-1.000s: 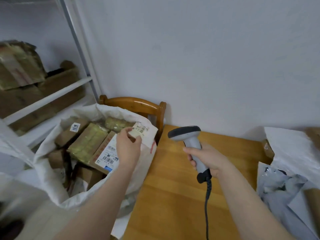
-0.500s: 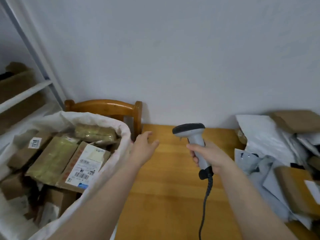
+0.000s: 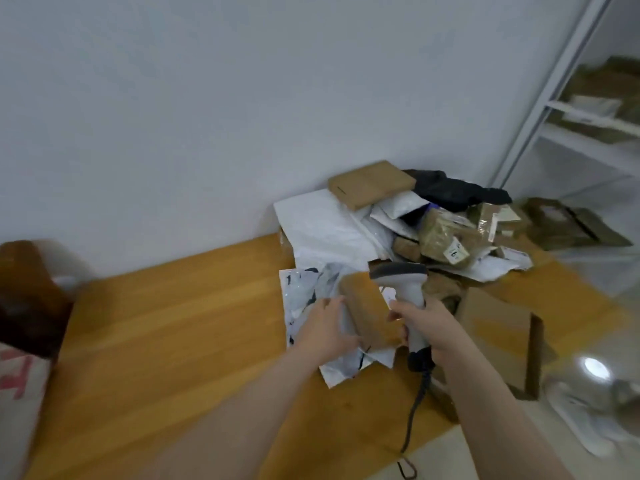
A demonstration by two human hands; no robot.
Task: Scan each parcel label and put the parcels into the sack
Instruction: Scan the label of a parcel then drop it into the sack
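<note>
Left grip point(image 3: 325, 328) holds a small brown parcel point(image 3: 372, 317), tilted, above a grey mailer point(image 3: 304, 289) on the tabletop point(image 3: 194, 327); right grip point(image 3: 435, 324) closed round the handle of the scanner point(image 3: 407, 284), whose head sits just beside the parcel's upper end. Heap of parcels point(image 3: 443, 240) lies behind, near the wall. Sack point(image 3: 17, 393) at the far left edge, well apart

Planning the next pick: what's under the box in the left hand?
A printed white mailer on the table; the box and left hand hide its middle.
</note>
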